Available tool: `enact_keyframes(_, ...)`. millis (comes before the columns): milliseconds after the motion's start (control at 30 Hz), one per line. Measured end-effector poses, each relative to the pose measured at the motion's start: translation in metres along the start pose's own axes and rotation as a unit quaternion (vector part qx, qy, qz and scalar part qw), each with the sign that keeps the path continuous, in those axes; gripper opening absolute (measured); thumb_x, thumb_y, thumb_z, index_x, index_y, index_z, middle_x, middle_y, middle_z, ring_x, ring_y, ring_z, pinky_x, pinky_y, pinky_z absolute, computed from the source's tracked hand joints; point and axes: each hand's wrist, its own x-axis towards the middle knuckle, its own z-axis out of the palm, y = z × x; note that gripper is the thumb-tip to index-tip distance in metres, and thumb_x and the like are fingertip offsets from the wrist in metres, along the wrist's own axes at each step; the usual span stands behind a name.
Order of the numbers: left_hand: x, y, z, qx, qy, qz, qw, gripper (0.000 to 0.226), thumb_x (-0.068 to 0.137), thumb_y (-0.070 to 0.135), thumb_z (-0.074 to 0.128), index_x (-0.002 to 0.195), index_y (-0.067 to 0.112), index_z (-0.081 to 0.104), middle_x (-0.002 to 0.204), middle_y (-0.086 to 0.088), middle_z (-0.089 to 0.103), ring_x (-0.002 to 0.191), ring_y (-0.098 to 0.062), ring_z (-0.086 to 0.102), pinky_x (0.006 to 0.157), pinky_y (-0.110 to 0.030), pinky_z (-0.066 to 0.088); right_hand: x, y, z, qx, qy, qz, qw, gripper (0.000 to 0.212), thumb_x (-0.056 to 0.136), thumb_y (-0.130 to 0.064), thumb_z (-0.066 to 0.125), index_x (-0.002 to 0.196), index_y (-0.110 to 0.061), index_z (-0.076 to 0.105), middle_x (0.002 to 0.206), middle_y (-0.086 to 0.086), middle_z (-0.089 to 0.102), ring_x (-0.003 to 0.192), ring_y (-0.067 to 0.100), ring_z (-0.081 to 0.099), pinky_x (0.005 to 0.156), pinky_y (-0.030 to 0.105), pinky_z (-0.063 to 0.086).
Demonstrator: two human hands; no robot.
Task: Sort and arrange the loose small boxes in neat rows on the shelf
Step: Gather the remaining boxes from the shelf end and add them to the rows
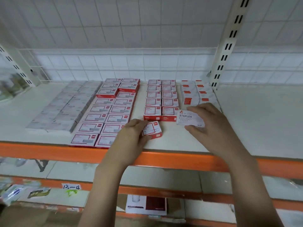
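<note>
Left hand (131,136) pinches a red-and-white box (152,130) lying on the shelf (246,122) just right of its fingers; square it and slide it flush beneath the red row (161,99) ahead. Right hand (211,126) holds a white staples box (190,119) against its fingertips, destined, in my judgement, for the orange-labelled row (196,92) beyond.

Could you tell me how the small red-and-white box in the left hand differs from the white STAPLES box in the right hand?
The small red-and-white cardboard box has red sides and a red-framed label; the white STAPLES cardboard box is nearly all white with black lettering. The red-and-white box sits on the shelf, tilted; the STAPLES box looks lifted. Both are held: left hand, right hand.
</note>
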Motion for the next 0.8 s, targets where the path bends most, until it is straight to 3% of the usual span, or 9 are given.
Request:
enact_keyframes(167, 0.002, -0.026, -0.006, 0.008, -0.002, 0.072, 0.997, 0.041, 0.085, 0.014, 0.064, 0.125, 0.006, 0.057, 0.12, -0.008, 0.055, 0.111, -0.026, 0.053, 0.096, -0.031, 0.04, -0.005, -0.037, 0.023, -0.016, 0.001, 0.028, 0.999, 0.05, 0.082, -0.02, 0.066, 0.13, -0.023, 0.05, 0.111, -0.009, 0.042, 0.108, 0.007, 0.04, 0.079, 0.007, 0.024)
enact_keyframes(267, 0.008, -0.034, -0.006, 0.064, -0.005, 0.128, 0.99, 0.038, 0.072, 0.021, 0.063, 0.107, 0.005, 0.068, 0.104, -0.011, 0.065, 0.093, -0.034, 0.062, 0.075, -0.047, 0.053, -0.014, -0.048, 0.023, -0.028, 0.0, 0.059, 0.998, 0.054, 0.082, -0.018, 0.067, 0.132, -0.021, 0.05, 0.111, -0.003, 0.045, 0.107, 0.011, 0.042, 0.082, 0.01, 0.024)
enact_keyframes(333, 0.013, -0.038, -0.006, 0.072, -0.009, 0.145, 0.987, 0.038, 0.07, 0.023, 0.064, 0.104, 0.007, 0.069, 0.105, -0.01, 0.066, 0.094, -0.035, 0.061, 0.071, -0.05, 0.053, -0.021, -0.053, 0.02, -0.025, 0.014, 0.069, 0.997, 0.052, 0.08, -0.014, 0.068, 0.129, -0.021, 0.053, 0.105, -0.004, 0.045, 0.102, 0.011, 0.043, 0.08, 0.013, 0.026)
enact_keyframes(467, 0.02, -0.04, -0.002, 0.074, -0.021, 0.163, 0.984, 0.037, 0.07, 0.016, 0.076, 0.104, 0.004, 0.068, 0.12, -0.017, 0.06, 0.109, -0.039, 0.057, 0.082, -0.055, 0.05, -0.03, -0.056, 0.016, -0.047, 0.028, 0.092, 0.994, 0.05, 0.079, -0.013, 0.068, 0.127, -0.02, 0.055, 0.103, -0.007, 0.044, 0.103, 0.017, 0.047, 0.079, 0.016, 0.029)
enact_keyframes(633, 0.032, -0.041, 0.0, 0.08, -0.027, 0.178, 0.98, 0.037, 0.069, 0.013, 0.079, 0.103, 0.002, 0.069, 0.116, -0.017, 0.064, 0.107, -0.041, 0.059, 0.086, -0.058, 0.046, -0.035, -0.057, 0.015, -0.048, 0.026, 0.105, 0.993, 0.047, 0.081, -0.014, 0.067, 0.126, -0.017, 0.055, 0.108, -0.002, 0.049, 0.103, 0.016, 0.047, 0.08, 0.015, 0.03)
enact_keyframes(800, 0.039, -0.039, 0.002, 0.077, -0.033, 0.157, 0.984, 0.039, 0.079, 0.016, 0.071, 0.115, 0.004, 0.064, 0.127, -0.015, 0.058, 0.118, -0.039, 0.052, 0.099, -0.053, 0.041, -0.039, -0.052, 0.014, -0.05, 0.023, 0.11, 0.992, 0.047, 0.081, -0.015, 0.067, 0.126, -0.016, 0.055, 0.113, 0.002, 0.051, 0.107, 0.017, 0.048, 0.08, 0.012, 0.027)
